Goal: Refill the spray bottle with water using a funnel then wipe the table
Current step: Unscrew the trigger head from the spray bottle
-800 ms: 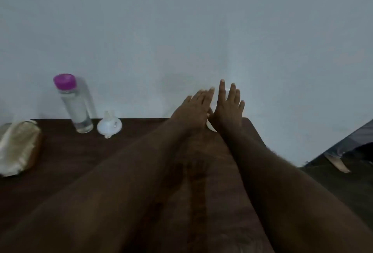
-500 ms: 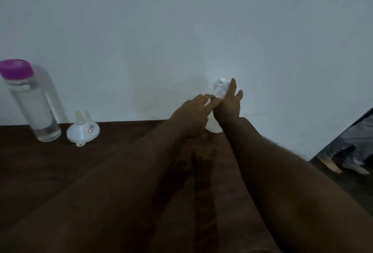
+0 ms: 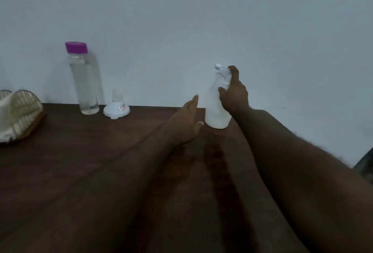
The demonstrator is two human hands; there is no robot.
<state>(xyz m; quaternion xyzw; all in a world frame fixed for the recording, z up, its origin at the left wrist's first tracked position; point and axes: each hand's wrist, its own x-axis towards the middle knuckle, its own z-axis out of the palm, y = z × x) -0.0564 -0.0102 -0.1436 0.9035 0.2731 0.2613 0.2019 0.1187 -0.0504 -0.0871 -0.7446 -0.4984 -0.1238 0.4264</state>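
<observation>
Filling the lower two thirds of the frame, the dark wooden counter runs back to a pale wall that takes up the upper part. Two bare forearms stretch from the bottom edge toward the centre right, covering much of the counter's middle. At the left edge sits a pale striped cloth, bunched in a heap on something brown that I cannot make out. Right of it, upper left of centre, a clear water bottle with a purple cap stands upright against the wall. Just beside its base, apart from it, a white funnel rests mouth down with its spout pointing up. At centre right, the white spray bottle stands upright near the counter's back edge. The right hand grips its neck from the right, fingers curled around it just under the trigger head. The left hand hovers just left of the bottle's base with fingers straight and relaxed, holding nothing; whether its fingertips touch the bottle is unclear.
</observation>
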